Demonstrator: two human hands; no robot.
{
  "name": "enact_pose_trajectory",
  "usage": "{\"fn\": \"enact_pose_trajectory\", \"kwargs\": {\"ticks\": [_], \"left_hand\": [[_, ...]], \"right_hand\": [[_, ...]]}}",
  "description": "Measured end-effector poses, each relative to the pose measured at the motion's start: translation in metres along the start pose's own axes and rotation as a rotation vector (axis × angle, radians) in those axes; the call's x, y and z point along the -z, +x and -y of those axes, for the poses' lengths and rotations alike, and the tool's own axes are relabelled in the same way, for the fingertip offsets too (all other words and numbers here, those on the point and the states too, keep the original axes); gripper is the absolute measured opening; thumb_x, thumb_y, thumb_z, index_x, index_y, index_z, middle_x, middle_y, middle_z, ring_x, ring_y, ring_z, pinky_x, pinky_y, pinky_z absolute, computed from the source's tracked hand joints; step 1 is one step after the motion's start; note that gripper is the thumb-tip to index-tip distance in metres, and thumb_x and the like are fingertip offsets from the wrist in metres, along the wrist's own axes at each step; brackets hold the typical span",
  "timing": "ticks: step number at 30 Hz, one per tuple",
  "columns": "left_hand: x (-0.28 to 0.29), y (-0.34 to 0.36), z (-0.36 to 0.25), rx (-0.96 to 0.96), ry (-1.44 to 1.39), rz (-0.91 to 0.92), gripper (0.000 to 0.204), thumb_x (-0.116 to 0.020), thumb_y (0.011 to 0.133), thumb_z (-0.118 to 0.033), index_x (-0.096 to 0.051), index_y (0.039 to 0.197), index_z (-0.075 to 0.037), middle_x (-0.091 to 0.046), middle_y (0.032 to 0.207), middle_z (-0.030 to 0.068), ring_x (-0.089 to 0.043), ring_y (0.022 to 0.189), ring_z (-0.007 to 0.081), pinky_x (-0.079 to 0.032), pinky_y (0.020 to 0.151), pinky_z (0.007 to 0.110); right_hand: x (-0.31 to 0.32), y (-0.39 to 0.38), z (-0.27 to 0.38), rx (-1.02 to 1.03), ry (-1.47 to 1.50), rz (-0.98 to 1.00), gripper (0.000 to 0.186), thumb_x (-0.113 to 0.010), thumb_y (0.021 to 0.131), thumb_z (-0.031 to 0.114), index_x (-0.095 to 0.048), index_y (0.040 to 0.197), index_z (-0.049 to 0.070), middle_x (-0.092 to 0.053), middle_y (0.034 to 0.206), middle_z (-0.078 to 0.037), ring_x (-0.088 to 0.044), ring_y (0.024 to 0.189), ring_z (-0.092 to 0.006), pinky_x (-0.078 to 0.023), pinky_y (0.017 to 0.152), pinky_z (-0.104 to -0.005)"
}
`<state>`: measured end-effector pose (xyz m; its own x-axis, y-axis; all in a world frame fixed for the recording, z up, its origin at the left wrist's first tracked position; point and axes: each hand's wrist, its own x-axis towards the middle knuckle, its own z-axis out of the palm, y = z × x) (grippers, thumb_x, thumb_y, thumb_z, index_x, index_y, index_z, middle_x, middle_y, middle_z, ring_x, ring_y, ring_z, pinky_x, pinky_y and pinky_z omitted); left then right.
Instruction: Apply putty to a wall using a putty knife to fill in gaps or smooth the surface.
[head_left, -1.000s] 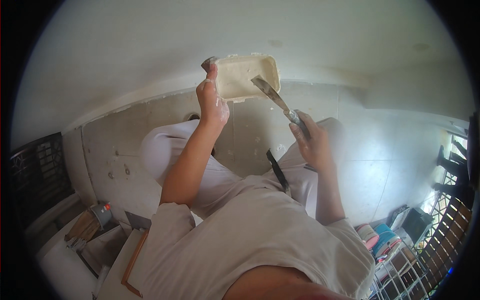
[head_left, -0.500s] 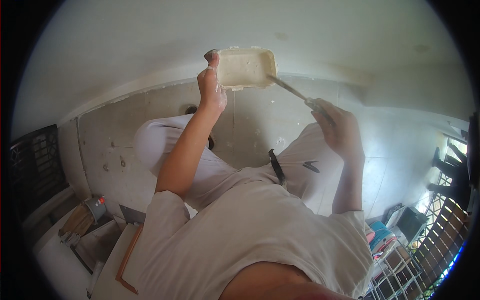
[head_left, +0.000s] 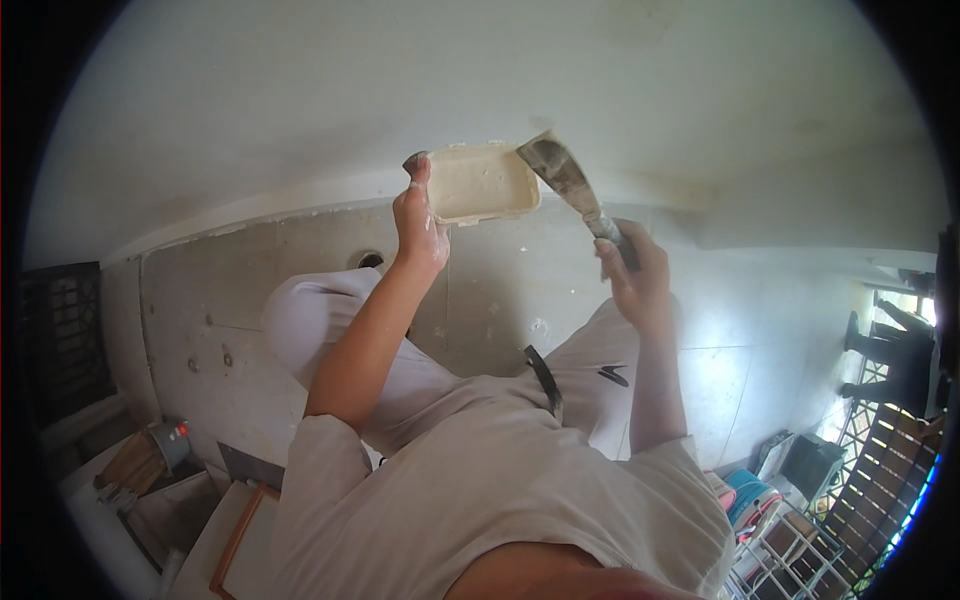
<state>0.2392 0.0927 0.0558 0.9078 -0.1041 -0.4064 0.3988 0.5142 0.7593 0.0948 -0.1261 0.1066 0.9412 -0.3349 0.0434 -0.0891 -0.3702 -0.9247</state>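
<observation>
My left hand (head_left: pixel 420 225) is closed on the left end of a shallow cream tray (head_left: pixel 487 217) whose inside is coated with pale paste. Beyond my left thumb, the dark tip of a tool (head_left: pixel 414 163) sticks out; the rest of it is hidden. My right hand (head_left: pixel 638 275) grips the handle of a putty knife (head_left: pixel 568 178). Its wide, paste-smeared blade points up and left, just beside the tray's right rim. Whether blade and rim touch, I cannot tell. White smears mark my left fingers.
A pale wall (head_left: pixel 400 80) rises ahead, meeting the grey tiled floor (head_left: pixel 480 290), which has white spots. At lower right are a white wire rack (head_left: pixel 785 550), bags and a slatted bench (head_left: pixel 880 470). A bucket (head_left: pixel 172 445) stands at lower left. Dark-clothed legs (head_left: pixel 885 350) show far right.
The putty knife has come out of the tray and turned, so its flat blade now shows beside the rim. The tray sits lower in view, and my right hand has shifted left.
</observation>
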Motion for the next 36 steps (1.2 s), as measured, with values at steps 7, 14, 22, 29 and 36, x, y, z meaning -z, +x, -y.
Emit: {"fn": "enact_pose_trajectory", "kwargs": {"ticks": [7,14,22,29,36], "left_hand": [[0.007,0.003,0.008,-0.019,-0.027,0.065,0.046,-0.052,0.096,-0.046,-0.052,0.126,-0.011,-0.054,0.126,0.0008,-0.047,0.120,0.0184,-0.036,0.103,0.036],[0.014,-0.006,0.022,-0.039,-0.047,0.061,0.046,-0.049,0.098,-0.044,-0.052,0.128,-0.009,-0.055,0.126,0.0033,-0.049,0.120,0.0184,-0.036,0.104,0.037],[0.033,-0.021,0.026,-0.024,-0.066,-0.068,0.051,-0.051,0.099,-0.040,-0.050,0.129,0.001,-0.055,0.127,0.0101,-0.054,0.118,0.0230,-0.044,0.098,0.039],[0.031,-0.018,0.023,-0.021,-0.032,-0.047,0.051,-0.047,0.100,-0.040,-0.049,0.130,0.002,-0.055,0.128,0.0102,-0.054,0.118,0.0226,-0.044,0.099,0.038],[0.032,-0.016,0.025,-0.046,-0.037,0.015,0.054,-0.046,0.101,-0.041,-0.046,0.134,0.002,-0.052,0.135,0.0113,-0.051,0.125,0.0251,-0.041,0.104,0.040]], "right_hand": [[-0.011,0.010,-0.006,0.362,-0.378,-0.056,0.044,-0.073,0.081,0.006,-0.060,0.123,0.008,-0.059,0.096,-0.011,-0.058,0.082,-0.0257,-0.048,0.072,-0.0341],[-0.019,0.002,-0.015,0.304,-0.300,-0.046,0.041,-0.066,0.090,0.013,-0.055,0.129,0.006,-0.060,0.090,-0.010,-0.057,0.074,-0.0201,-0.047,0.067,-0.0319],[-0.034,-0.007,-0.027,-0.264,0.415,0.058,0.040,-0.061,0.096,0.022,-0.055,0.124,-0.005,-0.066,0.074,-0.008,-0.044,0.044,-0.0036,-0.036,0.042,-0.0198],[-0.032,0.012,-0.037,-0.231,0.582,-0.020,0.037,-0.056,0.094,0.011,-0.052,0.127,-0.005,-0.068,0.082,-0.009,-0.044,0.044,-0.0041,-0.037,0.041,-0.0194],[-0.033,0.051,-0.053,-0.209,0.557,-0.009,0.043,-0.057,0.094,0.019,-0.050,0.130,-0.003,-0.068,0.089,-0.010,-0.046,0.048,-0.0037,-0.037,0.041,-0.0199]]}}
